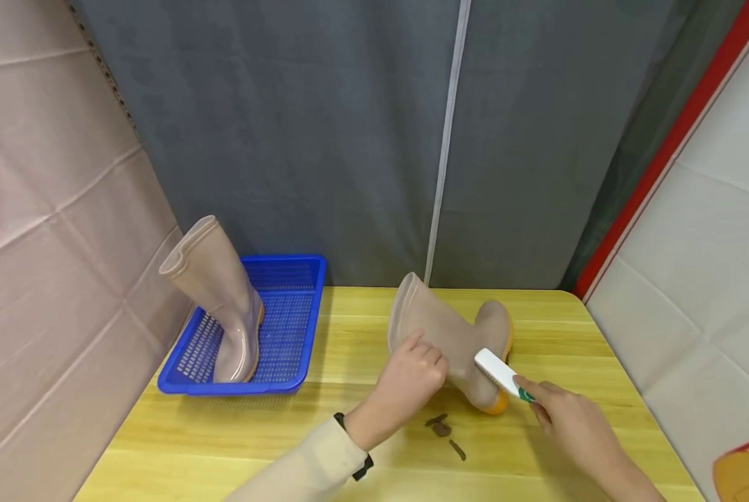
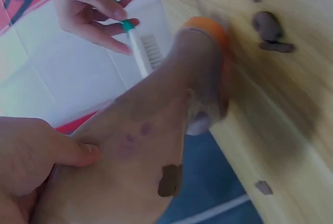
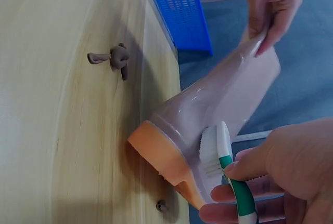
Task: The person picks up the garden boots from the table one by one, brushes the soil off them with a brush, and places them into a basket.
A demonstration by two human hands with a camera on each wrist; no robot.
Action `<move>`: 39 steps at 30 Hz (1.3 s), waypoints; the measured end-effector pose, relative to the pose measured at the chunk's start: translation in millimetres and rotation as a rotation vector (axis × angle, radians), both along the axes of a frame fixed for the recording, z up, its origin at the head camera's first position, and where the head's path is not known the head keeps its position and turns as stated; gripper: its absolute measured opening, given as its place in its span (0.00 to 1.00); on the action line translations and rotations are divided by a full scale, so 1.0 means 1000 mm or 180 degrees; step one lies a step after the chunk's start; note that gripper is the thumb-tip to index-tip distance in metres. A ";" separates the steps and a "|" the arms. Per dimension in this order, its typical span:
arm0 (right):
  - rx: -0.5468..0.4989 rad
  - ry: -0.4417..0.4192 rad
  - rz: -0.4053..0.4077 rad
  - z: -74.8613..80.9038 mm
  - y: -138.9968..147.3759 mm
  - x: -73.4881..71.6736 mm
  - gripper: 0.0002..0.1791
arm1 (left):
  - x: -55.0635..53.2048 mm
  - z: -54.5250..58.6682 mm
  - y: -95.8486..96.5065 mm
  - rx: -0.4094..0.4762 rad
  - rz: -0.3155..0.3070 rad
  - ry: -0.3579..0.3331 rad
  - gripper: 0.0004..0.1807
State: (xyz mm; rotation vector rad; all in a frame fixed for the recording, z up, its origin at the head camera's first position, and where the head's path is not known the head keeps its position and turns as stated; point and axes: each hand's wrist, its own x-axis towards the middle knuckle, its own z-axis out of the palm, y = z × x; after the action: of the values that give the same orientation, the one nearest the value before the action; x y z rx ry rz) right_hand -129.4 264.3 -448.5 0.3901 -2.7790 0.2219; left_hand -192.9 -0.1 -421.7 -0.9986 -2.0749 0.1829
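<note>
A beige rain boot point(image 1: 446, 335) with an orange sole is tilted over the table, its sole toward my right. My left hand point(image 1: 415, 369) grips the upper shaft, thumb on the outside, as the right wrist view also shows near the boot's rim. My right hand point(image 1: 572, 422) holds a white and green scrub brush point(image 3: 210, 148) by its handle. The bristles face the boot near the ankle; whether they touch it I cannot tell. A brown clump point(image 2: 170, 180) sticks to the shaft in the left wrist view, beside faint purplish smears point(image 2: 138, 135).
Several brown mud-like pieces point(image 1: 441, 429) lie on the wooden table point(image 1: 362, 446) in front of the boot. At the left, a blue basket point(image 1: 316, 314) holds a second beige boot point(image 1: 214, 279) standing upright. A grey curtain point(image 1: 324, 139) hangs behind the table.
</note>
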 end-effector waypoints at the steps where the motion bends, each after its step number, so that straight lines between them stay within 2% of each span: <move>1: -0.0007 -0.0022 -0.0008 0.000 0.001 0.001 0.22 | 0.001 0.004 0.003 -0.0011 -0.0010 0.0046 0.07; 5: -0.0044 -0.0169 -0.0088 0.000 0.006 0.002 0.22 | 0.003 0.014 0.016 0.0080 -0.0075 0.0174 0.10; 8: -0.0061 -0.0236 -0.0170 -0.001 0.009 0.004 0.23 | 0.001 0.016 0.023 0.0394 -0.0077 0.0214 0.05; 9: -0.0063 -0.0230 -0.0190 -0.001 0.010 0.004 0.23 | 0.000 0.016 0.025 0.0536 -0.0072 0.0203 0.08; 11: -0.0040 -0.0184 -0.0209 -0.001 0.012 0.005 0.23 | -0.002 0.015 0.029 0.0822 -0.0048 0.0129 0.25; 13: -0.0049 -0.0130 -0.0198 -0.002 0.014 0.007 0.23 | -0.004 0.013 0.031 0.1100 -0.0035 -0.0038 0.42; 15: -0.0070 -0.0105 -0.0184 -0.003 0.016 0.008 0.23 | -0.005 0.010 0.032 0.1389 -0.0040 -0.0303 0.52; 16: -0.0086 -0.0125 -0.0175 -0.004 0.016 0.008 0.23 | -0.006 0.009 0.033 0.1554 -0.0027 -0.0496 0.56; 18: -0.0116 -0.0159 -0.0173 -0.004 0.018 0.009 0.23 | -0.006 0.006 0.035 0.1988 0.0017 -0.1063 0.61; 20: -0.0117 -0.0206 -0.0196 -0.005 0.019 0.010 0.23 | -0.004 0.003 0.038 0.2626 0.0053 -0.1857 0.64; 22: -0.0113 -0.0251 -0.0218 -0.004 0.021 0.010 0.23 | -0.001 0.000 0.043 0.3337 -0.0001 -0.2742 0.65; 23: -0.0111 -0.0269 -0.0241 -0.004 0.022 0.010 0.23 | 0.001 -0.002 0.046 0.3631 -0.0054 -0.3097 0.65; 24: -0.0117 -0.0289 -0.0259 -0.003 0.023 0.010 0.23 | 0.003 -0.005 0.050 0.3855 -0.0135 -0.3373 0.64; 26: -0.0138 -0.0342 -0.0284 -0.002 0.024 0.010 0.23 | 0.005 -0.010 0.058 0.3900 -0.0272 -0.3705 0.58; 27: -0.0141 -0.0369 -0.0301 -0.002 0.024 0.011 0.23 | 0.006 -0.012 0.062 0.3788 -0.0340 -0.3736 0.54; 28: -0.0164 -0.0401 -0.0313 -0.002 0.025 0.011 0.23 | 0.006 -0.013 0.066 0.3595 -0.0361 -0.3655 0.49; 31: -0.0227 -0.0468 -0.0332 -0.002 0.025 0.012 0.23 | 0.004 -0.015 0.074 0.3106 -0.0291 -0.3161 0.32; 33: -0.0293 -0.0506 -0.0359 -0.003 0.025 0.012 0.23 | 0.002 -0.012 0.075 0.2973 -0.0187 -0.2894 0.23; 34: -0.0342 -0.0514 -0.0371 -0.004 0.025 0.012 0.22 | -0.001 -0.010 0.075 0.2969 -0.0174 -0.2849 0.18; 36: -0.0392 -0.0501 -0.0402 -0.004 0.025 0.011 0.22 | -0.006 -0.005 0.074 0.3096 -0.0177 -0.2892 0.13; 39: -0.0450 -0.0495 -0.0446 -0.005 0.022 0.009 0.22 | -0.017 -0.001 0.071 0.3440 -0.0220 -0.3054 0.14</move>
State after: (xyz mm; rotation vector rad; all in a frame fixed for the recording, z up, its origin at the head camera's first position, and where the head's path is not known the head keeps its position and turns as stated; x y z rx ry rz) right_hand -120.8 286.2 -453.0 0.1481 -2.9043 0.4285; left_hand -209.4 70.4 -423.0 -0.4465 -2.3591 -1.5555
